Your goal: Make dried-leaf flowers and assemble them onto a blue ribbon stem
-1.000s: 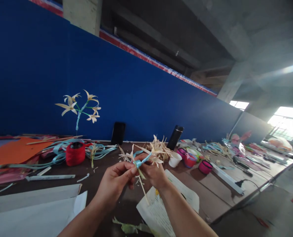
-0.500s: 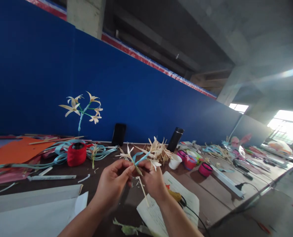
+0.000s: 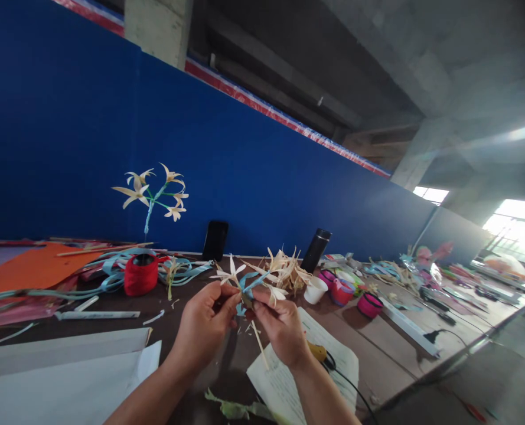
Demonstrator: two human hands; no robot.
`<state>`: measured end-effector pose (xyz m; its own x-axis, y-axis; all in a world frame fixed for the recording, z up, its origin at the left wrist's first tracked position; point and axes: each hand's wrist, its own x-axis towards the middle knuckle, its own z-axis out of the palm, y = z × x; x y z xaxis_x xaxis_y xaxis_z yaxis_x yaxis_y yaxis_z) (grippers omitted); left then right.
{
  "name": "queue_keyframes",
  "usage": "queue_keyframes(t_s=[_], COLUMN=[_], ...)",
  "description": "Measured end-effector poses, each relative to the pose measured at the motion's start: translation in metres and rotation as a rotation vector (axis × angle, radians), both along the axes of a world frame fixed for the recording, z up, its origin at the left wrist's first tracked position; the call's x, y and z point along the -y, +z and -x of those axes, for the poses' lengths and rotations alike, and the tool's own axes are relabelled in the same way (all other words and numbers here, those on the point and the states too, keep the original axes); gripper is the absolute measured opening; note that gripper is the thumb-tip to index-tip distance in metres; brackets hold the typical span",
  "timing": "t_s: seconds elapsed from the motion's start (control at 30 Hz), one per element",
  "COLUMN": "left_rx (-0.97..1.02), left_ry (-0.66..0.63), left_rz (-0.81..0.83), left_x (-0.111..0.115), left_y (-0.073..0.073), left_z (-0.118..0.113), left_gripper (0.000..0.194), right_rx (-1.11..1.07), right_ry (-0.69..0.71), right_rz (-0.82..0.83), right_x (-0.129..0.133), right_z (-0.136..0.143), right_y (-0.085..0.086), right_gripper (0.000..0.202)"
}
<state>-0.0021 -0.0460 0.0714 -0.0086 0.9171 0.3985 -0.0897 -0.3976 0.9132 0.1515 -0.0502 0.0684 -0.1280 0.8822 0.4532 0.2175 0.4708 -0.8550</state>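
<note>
My left hand (image 3: 206, 324) and my right hand (image 3: 283, 327) come together over the table, fingertips pinched around the stem of a handmade flower spray (image 3: 230, 271). Cream, pointed petals stick out above both hands. Between them, a light blue ribbon (image 3: 254, 283) wraps the stem, with a bit hanging below the fingers. What each fingertip presses on is partly hidden. Below the hands, a thin stick (image 3: 259, 347) lies over a sheet of written paper (image 3: 280, 383). A pile of dried cream petals (image 3: 289, 268) sits just behind my right hand.
At left, a finished flower spray (image 3: 149, 200) stands in a red wrapped pot (image 3: 140, 276). A black phone (image 3: 215, 241) and a dark bottle (image 3: 317, 250) lean by the blue partition. A white cup (image 3: 315, 290) and yellow glue gun (image 3: 318, 352) with a cord are at right.
My right fingers have shifted and opened slightly away from the left. More blue ribbon now shows below the fingertips. The view has moved a little.
</note>
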Motion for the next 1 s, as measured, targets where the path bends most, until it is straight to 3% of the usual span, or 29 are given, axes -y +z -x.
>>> queue_keyframes(t_s=[0.2,0.47,0.63,1.0], left_rx=[-0.133,-0.378,-0.409,-0.47], left_ry=[0.126,0.287,0.382,0.456], left_rz=[-0.136,-0.317,-0.465,-0.521], left_x=[-0.004,-0.005,-0.007,-0.004], left_y=[-0.007,-0.011,-0.016,-0.019], left_z=[0.001,0.003,0.002,0.002], left_gripper=[0.008,0.009,0.008,0.011], right_rx=[0.104,0.156,0.154,0.202], right_ry=[-0.103,-0.282,-0.381,-0.462], right_rz=[-0.116,-0.226,-0.252,-0.338], right_x=[0.002,0.0,0.007,0.01], right_z=[-0.004,0.017,0.03,0.045], right_y=[0.002,-0.003,-0.006,-0.012], right_gripper=[0.017,0.016,0.015,0.021])
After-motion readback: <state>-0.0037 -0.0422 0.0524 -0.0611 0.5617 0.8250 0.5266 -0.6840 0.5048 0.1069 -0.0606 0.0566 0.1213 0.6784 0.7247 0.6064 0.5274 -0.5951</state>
